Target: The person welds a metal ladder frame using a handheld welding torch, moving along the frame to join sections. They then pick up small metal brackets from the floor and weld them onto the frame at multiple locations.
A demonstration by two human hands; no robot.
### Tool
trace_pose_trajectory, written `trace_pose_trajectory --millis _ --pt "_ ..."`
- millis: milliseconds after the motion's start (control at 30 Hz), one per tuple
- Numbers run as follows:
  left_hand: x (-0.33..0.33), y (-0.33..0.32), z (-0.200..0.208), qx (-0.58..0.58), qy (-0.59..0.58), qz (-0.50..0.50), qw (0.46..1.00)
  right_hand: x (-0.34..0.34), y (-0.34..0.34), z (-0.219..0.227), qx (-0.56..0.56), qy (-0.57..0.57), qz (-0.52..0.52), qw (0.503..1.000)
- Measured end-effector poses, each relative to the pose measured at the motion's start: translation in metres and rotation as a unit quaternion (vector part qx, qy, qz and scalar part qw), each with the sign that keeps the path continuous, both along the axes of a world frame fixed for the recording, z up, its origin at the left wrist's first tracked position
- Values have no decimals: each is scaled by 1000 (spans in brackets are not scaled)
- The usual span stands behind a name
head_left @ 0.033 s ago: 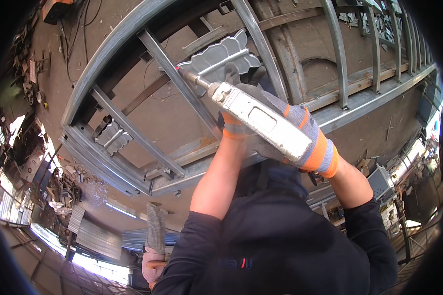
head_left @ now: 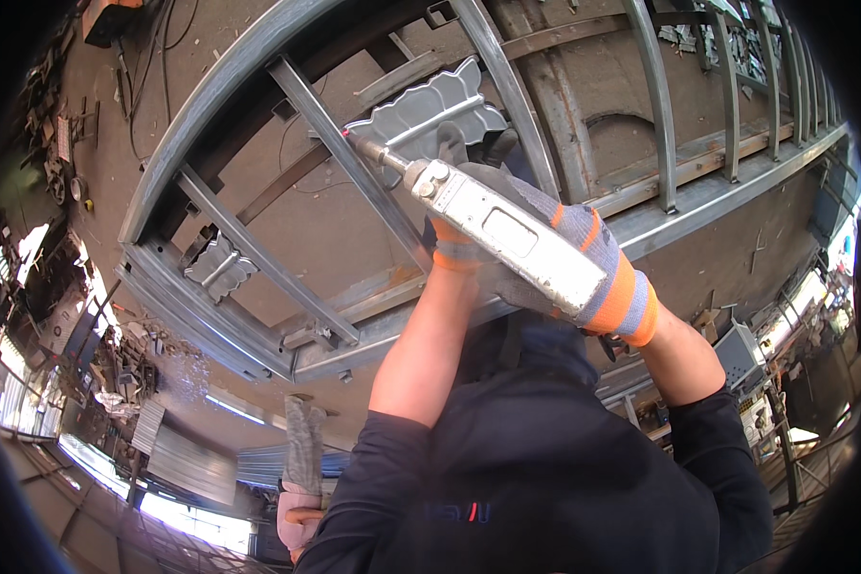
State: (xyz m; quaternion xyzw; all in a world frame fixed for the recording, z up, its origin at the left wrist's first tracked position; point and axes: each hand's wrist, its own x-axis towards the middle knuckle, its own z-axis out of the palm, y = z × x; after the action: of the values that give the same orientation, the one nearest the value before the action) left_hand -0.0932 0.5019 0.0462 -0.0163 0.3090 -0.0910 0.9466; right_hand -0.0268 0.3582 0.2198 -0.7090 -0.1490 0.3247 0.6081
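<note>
My right hand (head_left: 593,239), in a grey and orange knit glove, is closed around a white box-bodied handheld welding gun (head_left: 536,251). The gun's metal nozzle points to the upper left, and a small red light spot shows at its tip. There, a bar (head_left: 325,115) of a metal frame meets the left end of a scalloped ornamental metal panel (head_left: 421,110). My left hand (head_left: 456,247), gloved alike, reaches beneath the gun and is mostly hidden by it. Dark gloved fingertips beyond the gun overlap the panel's near edge and appear to grip it.
The large curved frame (head_left: 210,86) has several crossbars, extending far right. A smaller ornamental panel (head_left: 222,268) sits between bars at left. Cables (head_left: 148,77) lie on the floor at upper left, scrap piles (head_left: 124,383) at left. Another person (head_left: 298,507) is at lower left.
</note>
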Motion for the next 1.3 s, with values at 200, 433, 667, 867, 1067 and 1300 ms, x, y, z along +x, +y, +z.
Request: trace_pose_trajectory --millis 200,433,667,867,1067,1300 --pt "1 1 2 0 3 -6 1000 -3 2 -1 -5 3 5 1000" --pt "1 -1 1 1 4 -16 1000 -2 10 -2 10 44 -14 999" --pt "5 -1 2 8 3 -21 1000 -2 13 3 7 74 -5 997" --pt "10 -1 3 12 1 -24 1000 -5 11 3 19 89 -14 996" --pt "12 -1 4 15 -1 -22 1000 -13 10 -2 -32 12 0 999" --pt "11 0 4 18 -1 -21 1000 -18 10 -7 -21 -4 -14 1000"
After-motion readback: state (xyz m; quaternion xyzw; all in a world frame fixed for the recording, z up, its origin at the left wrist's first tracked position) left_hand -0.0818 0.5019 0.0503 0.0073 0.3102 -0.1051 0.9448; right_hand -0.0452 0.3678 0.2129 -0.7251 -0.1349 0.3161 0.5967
